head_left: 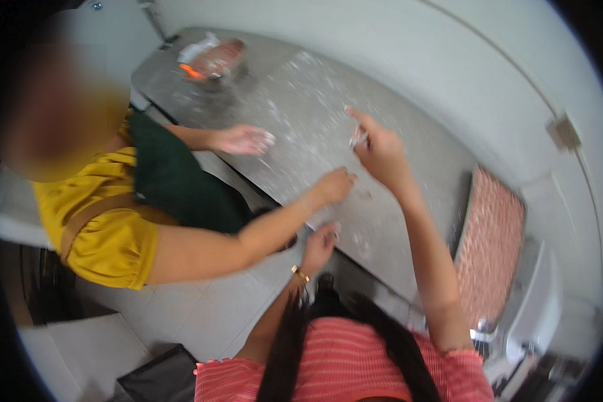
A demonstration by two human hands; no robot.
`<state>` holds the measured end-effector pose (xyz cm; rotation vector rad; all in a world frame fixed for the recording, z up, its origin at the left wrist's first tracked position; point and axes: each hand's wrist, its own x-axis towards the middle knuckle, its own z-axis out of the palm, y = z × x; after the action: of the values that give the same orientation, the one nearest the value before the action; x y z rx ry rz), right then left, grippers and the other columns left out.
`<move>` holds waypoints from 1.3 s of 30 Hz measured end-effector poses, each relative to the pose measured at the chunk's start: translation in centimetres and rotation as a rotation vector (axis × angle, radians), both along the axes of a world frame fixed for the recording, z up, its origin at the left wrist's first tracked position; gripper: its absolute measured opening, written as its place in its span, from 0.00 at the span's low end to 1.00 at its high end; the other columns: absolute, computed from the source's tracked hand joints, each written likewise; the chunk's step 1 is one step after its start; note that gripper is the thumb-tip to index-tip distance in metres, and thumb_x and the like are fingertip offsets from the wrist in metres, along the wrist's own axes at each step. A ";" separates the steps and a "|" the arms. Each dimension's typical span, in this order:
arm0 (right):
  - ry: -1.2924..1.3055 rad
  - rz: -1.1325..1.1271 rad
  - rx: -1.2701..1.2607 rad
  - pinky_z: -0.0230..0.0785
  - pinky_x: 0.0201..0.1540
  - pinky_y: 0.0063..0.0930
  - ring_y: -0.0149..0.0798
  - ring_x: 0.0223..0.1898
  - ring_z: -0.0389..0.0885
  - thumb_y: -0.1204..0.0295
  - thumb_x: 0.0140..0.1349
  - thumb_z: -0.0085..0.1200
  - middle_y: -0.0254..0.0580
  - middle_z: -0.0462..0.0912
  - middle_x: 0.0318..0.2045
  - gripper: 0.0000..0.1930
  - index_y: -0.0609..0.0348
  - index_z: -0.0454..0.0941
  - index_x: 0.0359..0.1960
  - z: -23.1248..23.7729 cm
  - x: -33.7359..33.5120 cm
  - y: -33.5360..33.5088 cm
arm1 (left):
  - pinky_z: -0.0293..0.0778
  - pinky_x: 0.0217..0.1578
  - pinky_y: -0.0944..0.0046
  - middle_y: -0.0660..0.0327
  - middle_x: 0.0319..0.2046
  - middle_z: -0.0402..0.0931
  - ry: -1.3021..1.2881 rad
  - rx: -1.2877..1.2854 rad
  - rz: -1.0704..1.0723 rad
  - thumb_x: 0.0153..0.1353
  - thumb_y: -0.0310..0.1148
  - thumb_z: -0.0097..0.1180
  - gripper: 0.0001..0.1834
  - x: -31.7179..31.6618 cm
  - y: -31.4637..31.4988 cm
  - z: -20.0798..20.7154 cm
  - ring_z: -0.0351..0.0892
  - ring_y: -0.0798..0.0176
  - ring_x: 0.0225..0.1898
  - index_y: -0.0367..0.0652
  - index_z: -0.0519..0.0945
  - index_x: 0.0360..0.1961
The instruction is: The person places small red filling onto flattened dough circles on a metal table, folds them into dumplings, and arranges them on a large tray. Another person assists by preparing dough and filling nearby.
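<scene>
My right hand [382, 153] is raised over the grey worktop [422, 181], its index finger stretched out and apart from the other fingers. White powder whitens its fingertips, and I make out nothing held there. At the worktop's near edge is my left hand [321, 244], a gold-coloured bracelet [300, 273] on its wrist. Its fingers are curled; whatever lies in them is too small and blurred to name. Between my hands reaches a co-worker's hand [335, 186], low over the worktop. The co-worker's other hand [244, 139] is farther left, floury and spread.
White powder streaks the worktop. A bowl of pinkish minced food [220, 63] stands at its far left end. At the right, a tray of pink, meat-like food [494, 244] leans beside a white appliance [536, 301]. The co-worker in yellow and a dark green apron [174, 177] stands at left.
</scene>
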<state>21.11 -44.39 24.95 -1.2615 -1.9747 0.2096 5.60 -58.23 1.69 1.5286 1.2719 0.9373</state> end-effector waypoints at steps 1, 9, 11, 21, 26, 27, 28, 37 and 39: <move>0.009 -0.050 -0.095 0.71 0.33 0.42 0.53 0.29 0.78 0.79 0.47 0.51 0.54 0.80 0.30 0.28 0.51 0.69 0.55 -1.4 1.4 -1.0 | 0.73 0.35 0.69 0.56 0.39 0.77 -0.055 0.043 0.009 0.55 0.18 0.47 0.16 -0.4 -0.9 -0.9 0.77 0.67 0.34 0.38 0.73 0.46; 0.027 -0.120 -0.635 0.72 0.44 0.34 0.45 0.42 0.78 0.76 0.39 0.64 0.47 0.77 0.44 0.35 0.51 0.69 0.55 -15.4 7.3 -4.2 | 0.73 0.41 0.71 0.59 0.42 0.77 -0.070 -0.152 -0.024 0.58 0.18 0.48 0.15 -1.9 -3.7 0.8 0.78 0.67 0.42 0.37 0.73 0.46; 0.014 -0.071 -0.590 0.71 0.48 0.36 0.47 0.47 0.75 0.75 0.37 0.66 0.48 0.74 0.48 0.37 0.50 0.68 0.56 -17.1 4.3 -4.1 | 0.73 0.39 0.70 0.58 0.42 0.77 -0.069 -0.134 0.013 0.57 0.18 0.48 0.15 -3.0 -3.7 1.2 0.78 0.67 0.41 0.38 0.74 0.47; -0.085 -0.037 -0.381 0.70 0.46 0.38 0.51 0.41 0.76 0.78 0.47 0.50 0.50 0.76 0.40 0.15 0.57 0.77 0.40 -23.2 -1.1 -1.3 | 0.72 0.47 0.66 0.56 0.45 0.74 -0.110 -0.138 0.005 0.61 0.19 0.45 0.16 -4.3 -1.2 -0.3 0.73 0.64 0.46 0.32 0.70 0.50; 0.567 -0.388 -0.356 0.71 0.44 0.32 0.43 0.38 0.78 0.79 0.47 0.56 0.46 0.77 0.39 0.17 0.57 0.77 0.42 -14.4 13.1 -11.7 | 0.72 0.46 0.66 0.55 0.45 0.73 -0.147 -0.137 -0.243 0.61 0.20 0.45 0.15 1.2 1.3 1.8 0.73 0.64 0.45 0.32 0.70 0.50; 0.706 -0.500 -0.327 0.72 0.43 0.31 0.40 0.38 0.78 0.80 0.47 0.57 0.44 0.77 0.39 0.19 0.57 0.76 0.44 -13.6 17.3 -15.5 | 0.72 0.46 0.67 0.55 0.44 0.73 -0.151 -0.121 -0.290 0.60 0.19 0.46 0.15 2.7 1.9 1.9 0.74 0.64 0.45 0.31 0.71 0.49; 0.701 -0.739 -0.263 0.71 0.42 0.34 0.42 0.39 0.78 0.80 0.45 0.56 0.45 0.78 0.37 0.19 0.55 0.78 0.42 -13.0 21.0 -19.4 | 0.72 0.44 0.66 0.55 0.45 0.74 -0.120 -0.116 -0.374 0.59 0.18 0.46 0.15 4.3 2.5 1.8 0.74 0.65 0.44 0.31 0.71 0.49; 0.636 -1.722 -0.171 0.71 0.38 0.31 0.41 0.32 0.81 0.72 0.38 0.60 0.43 0.82 0.29 0.20 0.57 0.78 0.39 -15.8 39.5 -47.2 | 0.72 0.42 0.61 0.52 0.41 0.73 0.081 0.424 -1.179 0.55 0.20 0.48 0.16 30.3 -1.1 11.8 0.74 0.50 0.42 0.39 0.75 0.45; 0.467 -1.818 -0.271 0.71 0.36 0.34 0.46 0.30 0.80 0.75 0.39 0.57 0.47 0.81 0.26 0.17 0.59 0.78 0.36 -15.6 39.8 -47.4 | 0.71 0.44 0.59 0.53 0.43 0.72 0.011 0.621 -1.349 0.55 0.21 0.48 0.16 37.4 -4.1 13.2 0.73 0.50 0.45 0.41 0.74 0.46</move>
<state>60.94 -91.77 9.34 -2.3439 0.0510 -0.1587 43.01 -62.37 14.92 2.2951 -0.2686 0.3649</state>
